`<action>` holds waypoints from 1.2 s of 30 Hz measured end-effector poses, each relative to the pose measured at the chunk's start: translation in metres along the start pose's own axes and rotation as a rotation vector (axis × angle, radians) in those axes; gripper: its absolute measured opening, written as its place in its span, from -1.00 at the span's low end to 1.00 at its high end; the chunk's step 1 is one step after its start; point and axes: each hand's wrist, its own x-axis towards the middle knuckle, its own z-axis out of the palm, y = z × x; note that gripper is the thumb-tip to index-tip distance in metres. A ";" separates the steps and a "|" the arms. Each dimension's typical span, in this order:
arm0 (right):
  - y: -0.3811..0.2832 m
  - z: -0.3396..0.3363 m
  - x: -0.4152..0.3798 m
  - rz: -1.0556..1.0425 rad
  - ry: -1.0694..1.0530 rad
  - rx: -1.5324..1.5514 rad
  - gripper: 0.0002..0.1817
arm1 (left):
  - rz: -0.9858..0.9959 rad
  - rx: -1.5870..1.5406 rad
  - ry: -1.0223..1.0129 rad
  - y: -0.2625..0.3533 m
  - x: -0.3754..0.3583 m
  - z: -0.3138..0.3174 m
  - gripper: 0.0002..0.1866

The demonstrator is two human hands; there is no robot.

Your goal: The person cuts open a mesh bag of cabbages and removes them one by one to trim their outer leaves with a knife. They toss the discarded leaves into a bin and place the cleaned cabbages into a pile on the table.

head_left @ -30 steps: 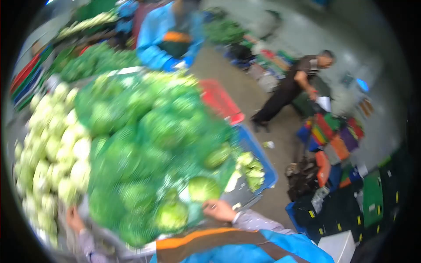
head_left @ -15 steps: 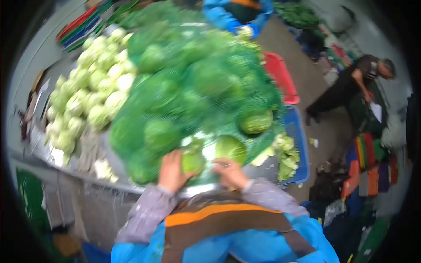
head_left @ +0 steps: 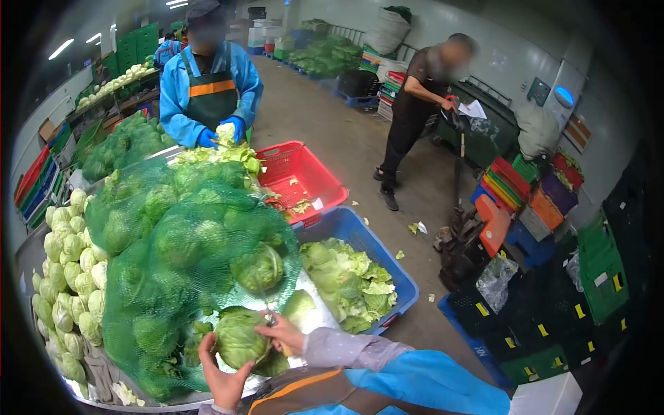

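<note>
My left hand (head_left: 225,377) cups a green cabbage (head_left: 242,337) from its near left side, thumb and fingers apart around it. My right hand (head_left: 283,333) is closed on a small knife (head_left: 286,350); its yellowish handle shows below the fist and a thin blade points up past the fingers. The right fingers lie close against the cabbage's right side. Just beyond, a green mesh net (head_left: 197,242) full of cabbages spreads over the metal table (head_left: 321,304). One cabbage (head_left: 257,268) bulges at the net's near right part.
Trimmed pale cabbages (head_left: 72,277) are piled at left. A blue crate (head_left: 408,297) of leaves and a red crate (head_left: 332,187) stand right of the table. Across it, a co-worker (head_left: 207,97) in blue gloves handles leaves. Another person (head_left: 422,104) stands by a pallet jack (head_left: 470,242).
My view has tilted up and turned, bringing the room into sight. Both hands are now at one cabbage, and the knife shows in my right hand; earlier blur hides whether it was there.
</note>
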 end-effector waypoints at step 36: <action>-0.102 -0.122 -0.107 -0.338 0.059 -1.067 -0.68 | -0.266 0.714 -0.276 0.032 0.036 0.103 0.05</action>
